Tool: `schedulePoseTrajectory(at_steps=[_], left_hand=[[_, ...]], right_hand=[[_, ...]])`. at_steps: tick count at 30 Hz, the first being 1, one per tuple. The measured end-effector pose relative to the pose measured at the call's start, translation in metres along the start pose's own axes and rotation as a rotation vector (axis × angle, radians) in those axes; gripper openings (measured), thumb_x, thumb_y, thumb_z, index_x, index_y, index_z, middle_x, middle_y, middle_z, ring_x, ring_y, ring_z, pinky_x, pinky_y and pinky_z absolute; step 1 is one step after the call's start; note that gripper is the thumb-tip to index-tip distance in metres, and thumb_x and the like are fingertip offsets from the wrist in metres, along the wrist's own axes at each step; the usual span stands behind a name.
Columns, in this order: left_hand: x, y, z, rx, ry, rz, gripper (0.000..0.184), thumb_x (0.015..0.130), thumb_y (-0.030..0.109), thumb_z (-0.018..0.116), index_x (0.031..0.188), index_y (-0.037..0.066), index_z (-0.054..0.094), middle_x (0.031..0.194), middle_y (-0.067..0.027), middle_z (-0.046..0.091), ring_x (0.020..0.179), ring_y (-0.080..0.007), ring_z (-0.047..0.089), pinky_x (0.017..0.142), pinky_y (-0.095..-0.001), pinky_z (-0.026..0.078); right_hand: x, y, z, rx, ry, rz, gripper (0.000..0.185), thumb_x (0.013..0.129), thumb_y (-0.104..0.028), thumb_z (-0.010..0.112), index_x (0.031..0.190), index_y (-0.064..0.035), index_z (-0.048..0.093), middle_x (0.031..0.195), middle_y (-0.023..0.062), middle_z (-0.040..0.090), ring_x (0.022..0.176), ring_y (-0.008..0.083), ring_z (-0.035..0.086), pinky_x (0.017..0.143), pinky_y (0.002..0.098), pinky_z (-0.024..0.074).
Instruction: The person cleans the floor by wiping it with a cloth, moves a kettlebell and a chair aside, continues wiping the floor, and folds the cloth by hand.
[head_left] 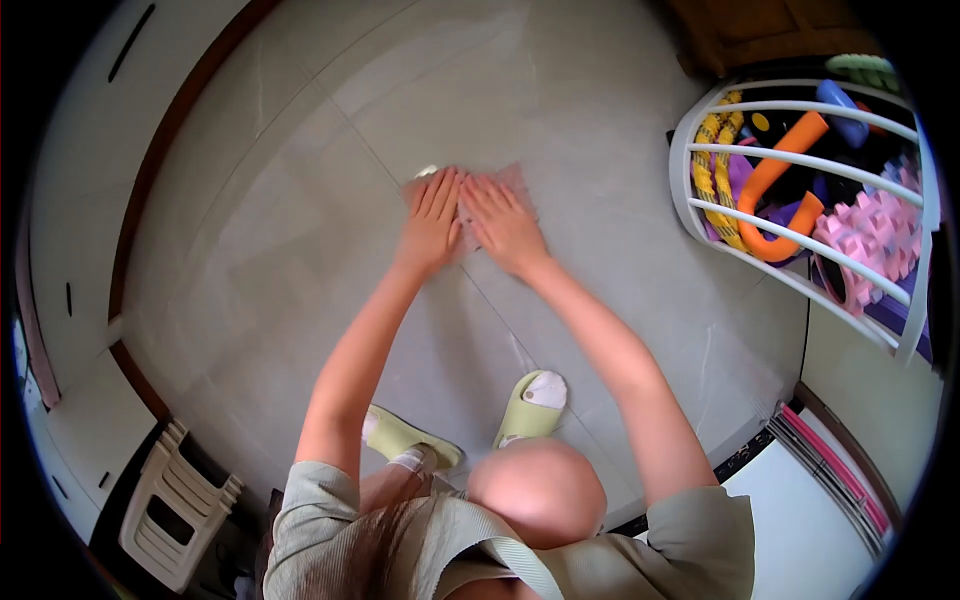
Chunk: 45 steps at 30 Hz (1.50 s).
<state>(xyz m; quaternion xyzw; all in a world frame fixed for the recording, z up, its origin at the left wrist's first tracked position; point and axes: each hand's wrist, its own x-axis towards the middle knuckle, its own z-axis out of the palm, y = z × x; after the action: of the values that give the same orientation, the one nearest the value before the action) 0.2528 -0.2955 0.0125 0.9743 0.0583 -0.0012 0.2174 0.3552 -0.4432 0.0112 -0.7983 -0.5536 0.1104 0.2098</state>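
A thin, pinkish, see-through sheet or cloth (520, 186) lies flat on the grey tiled floor (330, 230). Both hands rest palm down on it, side by side, with the fingertips pointing away from me. My left hand (433, 222) covers its left part, fingers stretched out. My right hand (502, 222) presses on the middle and right part, fingers also extended and slightly spread. Just beyond the left fingertips a small white piece (427, 171) shows; what it is I cannot make out.
A white rack (683, 165) with an orange curved tube, yellow rope and pink spiky roller stands at the right. Folded beige stool (170, 510) lies lower left. White cabinets (150, 100) line the left. My slippered feet (530, 405) are below.
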Motion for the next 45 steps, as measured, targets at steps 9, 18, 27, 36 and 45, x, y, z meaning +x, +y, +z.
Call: schedulePoseTrajectory(at_steps=[9, 18, 27, 36, 45], left_hand=[[-0.17, 0.081, 0.045, 0.022, -0.222, -0.226, 0.064, 0.089, 0.03, 0.042, 0.138, -0.009, 0.028, 0.147, -0.0225, 0.026, 0.139, -0.0342, 0.02, 0.114, -0.0456, 0.013], [-0.165, 0.081, 0.047, -0.176, -0.052, -0.494, 0.063, 0.09, 0.026, 0.04, 0.14, -0.008, 0.023, 0.148, -0.0223, 0.023, 0.139, -0.0352, 0.017, 0.114, -0.0452, 0.01], [-0.074, 0.038, 0.025, -0.047, 0.113, -0.558, 0.066, 0.083, 0.02, 0.042, 0.14, -0.009, 0.024, 0.148, -0.024, 0.022, 0.139, -0.0371, 0.016, 0.114, -0.0465, 0.009], [-0.108, 0.165, 0.074, -0.039, -0.126, -0.295, 0.06, 0.086, 0.022, 0.041, 0.139, -0.005, 0.031, 0.147, -0.0157, 0.029, 0.139, -0.031, 0.021, 0.115, -0.0423, 0.011], [-0.061, 0.101, 0.056, 0.007, 0.205, -0.513, 0.057, 0.092, 0.022, 0.038, 0.137, -0.011, 0.026, 0.145, -0.0273, 0.026, 0.137, -0.0404, 0.021, 0.114, -0.0479, 0.011]], right_hand=[[-0.098, -0.044, 0.01, 0.27, -0.393, -0.312, 0.056, 0.085, -0.019, 0.05, 0.138, -0.0041, 0.039, 0.141, 0.0112, 0.041, 0.132, 0.0246, 0.037, 0.111, 0.0397, 0.0259], [-0.063, -0.052, 0.019, 0.225, -0.38, -0.354, 0.054, 0.087, -0.022, 0.048, 0.137, -0.0028, 0.04, 0.143, 0.011, 0.039, 0.133, 0.0243, 0.034, 0.111, 0.0396, 0.0249], [0.039, -0.037, 0.018, 0.122, -0.215, -0.289, 0.053, 0.087, -0.022, 0.046, 0.135, -0.0014, 0.041, 0.143, 0.0123, 0.038, 0.135, 0.0274, 0.03, 0.113, 0.0404, 0.02], [-0.139, -0.023, -0.017, -0.086, -0.396, 0.068, 0.058, 0.085, -0.023, 0.047, 0.138, -0.0037, 0.037, 0.146, 0.0114, 0.032, 0.136, 0.027, 0.028, 0.113, 0.0416, 0.0192], [-0.019, -0.019, 0.001, 0.021, -0.214, -0.103, 0.054, 0.086, -0.02, 0.048, 0.137, -0.0071, 0.039, 0.145, 0.0077, 0.036, 0.134, 0.0257, 0.032, 0.111, 0.0404, 0.0229]])
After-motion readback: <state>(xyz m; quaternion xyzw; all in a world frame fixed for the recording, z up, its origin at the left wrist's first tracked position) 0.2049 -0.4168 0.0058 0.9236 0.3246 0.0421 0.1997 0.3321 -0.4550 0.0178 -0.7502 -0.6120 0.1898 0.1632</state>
